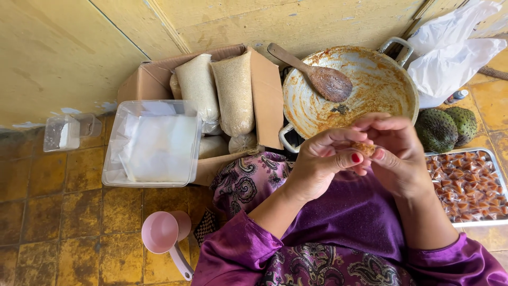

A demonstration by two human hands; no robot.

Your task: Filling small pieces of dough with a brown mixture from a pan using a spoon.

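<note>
Yellow tiled floor bare at our left, pan just beyond our hands, fingers of left hand and right hand pinched round a small brown sweet, mostly hidden, tray of wrapped sweets cut off right.

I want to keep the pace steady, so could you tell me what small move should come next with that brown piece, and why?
Probably lower the small brown piece into the metal tray on the right. Both hands, left hand and right hand, pinch it, and the tray already holds many similar wrapped pieces.

The hands hide most of a small brown piece; the sweets tray runs off the right edge.
</note>
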